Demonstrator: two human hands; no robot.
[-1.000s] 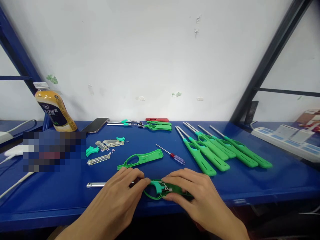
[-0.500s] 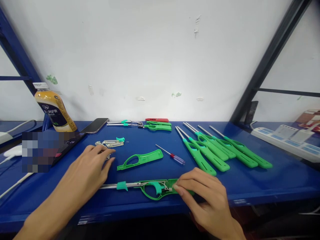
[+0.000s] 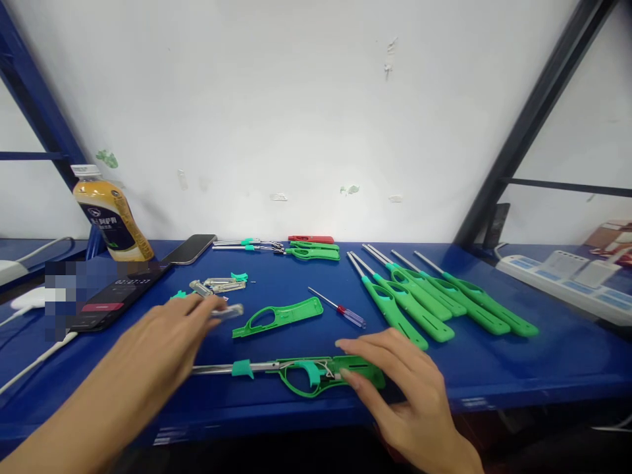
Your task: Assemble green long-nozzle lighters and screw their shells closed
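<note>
My left hand (image 3: pixel 172 336) pinches a small clear lighter fuel tank (image 3: pixel 229 311) between thumb and fingers, a little above the table. My right hand (image 3: pixel 402 388) is open, thumb and index finger apart, at the handle end of an opened lighter shell (image 3: pixel 358 370). In that green half lie a teal trigger (image 3: pixel 312 374), wires and a metal tube (image 3: pixel 212 369) with a teal collar (image 3: pixel 242 368). Beyond it rests the matching green half shell (image 3: pixel 284 315), inside facing up. Several more clear tanks (image 3: pixel 224 285) lie just past my left hand.
A screwdriver (image 3: pixel 351 316) lies mid-table, with several assembled green lighters (image 3: pixel 429 296) to its right. Along the wall are red (image 3: pixel 311 239) and green shells and metal tubes (image 3: pixel 241 248). Phones (image 3: pixel 190 249), a juice bottle (image 3: pixel 113 217) and a cable stand left; a power strip (image 3: pixel 563 280) sits right.
My left hand has picked up a clear fuel tank from the pile and drawn it nearer. The fingers of my right hand have spread away from the lighter's handle.
</note>
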